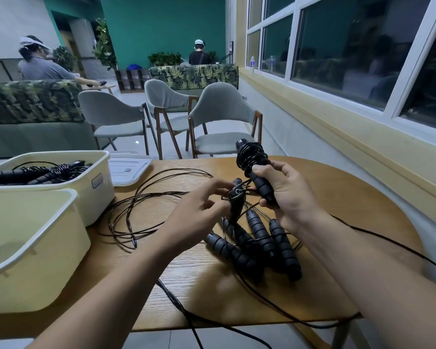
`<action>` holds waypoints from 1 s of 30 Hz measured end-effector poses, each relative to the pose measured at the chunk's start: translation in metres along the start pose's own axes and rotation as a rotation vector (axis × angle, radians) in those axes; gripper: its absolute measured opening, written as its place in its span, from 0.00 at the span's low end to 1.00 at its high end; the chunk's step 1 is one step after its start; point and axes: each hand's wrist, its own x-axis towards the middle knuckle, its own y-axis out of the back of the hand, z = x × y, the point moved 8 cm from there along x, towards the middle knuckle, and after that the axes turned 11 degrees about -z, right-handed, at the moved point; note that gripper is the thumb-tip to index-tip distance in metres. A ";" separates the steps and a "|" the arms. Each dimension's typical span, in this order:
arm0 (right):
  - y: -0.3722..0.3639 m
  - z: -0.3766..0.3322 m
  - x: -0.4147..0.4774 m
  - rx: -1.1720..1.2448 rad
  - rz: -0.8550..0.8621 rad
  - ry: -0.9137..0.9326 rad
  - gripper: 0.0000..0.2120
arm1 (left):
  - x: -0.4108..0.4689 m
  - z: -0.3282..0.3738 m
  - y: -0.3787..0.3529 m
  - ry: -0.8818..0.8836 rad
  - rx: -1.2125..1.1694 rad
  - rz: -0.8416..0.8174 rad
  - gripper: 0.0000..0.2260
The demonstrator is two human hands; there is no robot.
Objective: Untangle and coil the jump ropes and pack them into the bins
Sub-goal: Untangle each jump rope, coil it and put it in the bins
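i see three grey chairs (222, 104) just beyond the wooden surface (338, 202), with a leaf-print sofa (30, 102) behind them on the left. further back sit a person in grey (39, 66) and a person in black (199, 56) by the teal wall (161, 21). a water bottle (252, 64) stands on the yellow sill (312, 109).

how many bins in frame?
2. The far bin sits at the left rear of the table and holds coiled ropes. The near bin is in front of it, nothing visible inside. Both run off the left edge, so more may be hidden.
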 end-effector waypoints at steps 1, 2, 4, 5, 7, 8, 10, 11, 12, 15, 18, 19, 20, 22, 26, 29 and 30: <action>-0.001 0.000 0.000 0.001 0.000 0.004 0.19 | 0.000 0.002 0.001 -0.005 0.018 0.008 0.11; -0.002 0.000 0.000 0.005 -0.005 0.008 0.19 | 0.001 0.003 0.003 -0.014 0.043 0.019 0.09; -0.004 0.000 0.000 0.011 -0.014 0.010 0.20 | 0.001 0.006 0.007 -0.037 0.133 0.051 0.10; -0.005 0.000 0.000 0.014 -0.017 0.009 0.20 | 0.001 0.008 0.010 -0.052 0.182 0.068 0.11; -0.006 0.000 0.000 0.019 -0.025 0.006 0.20 | 0.001 0.013 0.013 -0.080 0.219 0.074 0.10; -0.006 -0.001 0.000 0.021 -0.031 0.004 0.20 | 0.001 0.014 0.013 -0.085 0.220 0.060 0.10; -0.006 0.000 0.000 0.015 -0.042 -0.003 0.20 | 0.002 0.015 0.013 -0.093 0.224 0.019 0.11; -0.007 0.000 -0.001 0.010 -0.047 -0.007 0.20 | 0.002 0.015 0.012 -0.102 0.240 -0.001 0.12; -0.007 0.001 -0.001 0.006 -0.051 -0.011 0.20 | 0.002 0.016 0.013 -0.118 0.265 -0.014 0.14; -0.008 0.001 -0.001 -0.013 -0.082 -0.014 0.20 | 0.004 0.017 0.015 -0.161 0.351 -0.029 0.20; -0.012 0.002 -0.001 -0.060 -0.106 -0.011 0.19 | 0.006 0.022 0.013 -0.199 0.514 -0.051 0.21; -0.012 0.002 -0.001 -0.074 -0.109 -0.009 0.19 | 0.006 0.024 0.012 -0.214 0.570 -0.054 0.21; -0.012 0.002 0.000 -0.084 -0.108 -0.007 0.19 | 0.005 0.027 0.011 -0.229 0.615 -0.050 0.20; -0.010 0.002 0.002 -0.099 -0.106 -0.005 0.20 | 0.004 0.030 0.010 -0.256 0.653 -0.025 0.18; -0.002 0.002 0.004 -0.167 -0.110 -0.002 0.20 | 0.003 0.030 0.015 -0.260 0.598 0.033 0.14; -0.002 0.003 0.005 -0.204 -0.137 0.001 0.21 | 0.001 0.027 0.021 -0.233 0.590 0.081 0.14; -0.002 0.004 0.005 -0.213 -0.145 0.002 0.21 | 0.001 0.026 0.021 -0.223 0.593 0.079 0.14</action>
